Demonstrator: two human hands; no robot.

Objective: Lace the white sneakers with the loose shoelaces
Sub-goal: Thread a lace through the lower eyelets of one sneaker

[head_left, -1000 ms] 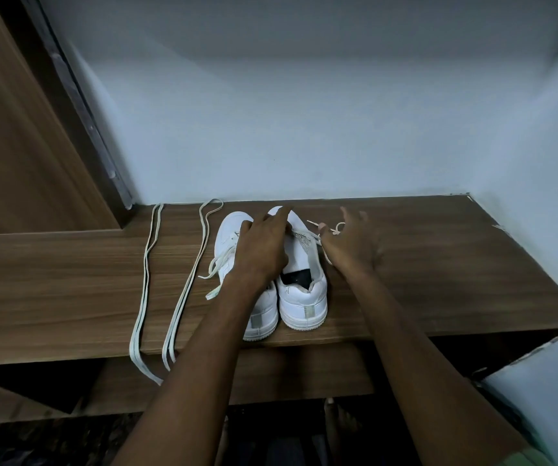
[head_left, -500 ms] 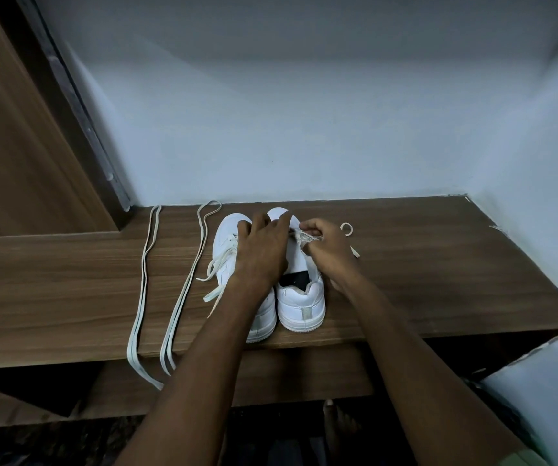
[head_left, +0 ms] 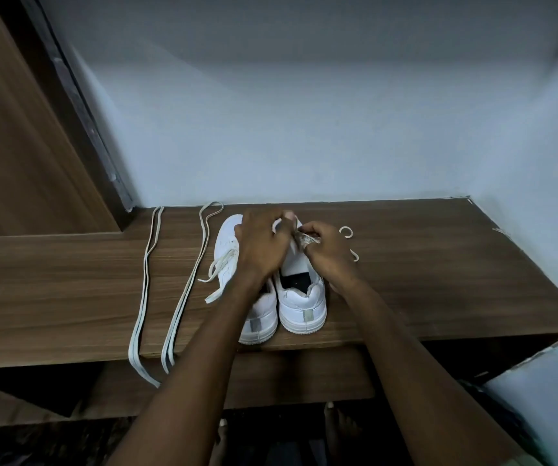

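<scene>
Smooth white leather sneakers (head_left: 284,297) sit on a wood-grain shelf (head_left: 438,280). Right hand (head_left: 329,253) pinches a flat woven lace (head_left: 306,239); left hand (head_left: 262,245) curls closed over the right shoe's tongue. Two flat loose laces (head_left: 143,284) drape limply over the edge.

Wooden shelf (head_left: 438,270): right half bare from the right sneaker (head_left: 302,297) to the side wall (head_left: 556,196); only a curled lace end (head_left: 346,231) lies there, near the right hand (head_left: 329,253). Left part: two loose shoelaces (head_left: 173,297) run front to back, hanging over the front edge, with bare strips between and beside them. Centre: left sneaker (head_left: 230,250) and right sneaker side by side, both hands above them, left hand (head_left: 260,243) over the toes. Back wall (head_left: 304,129) closes the rear; wooden panel (head_left: 18,146) closes the left.
</scene>
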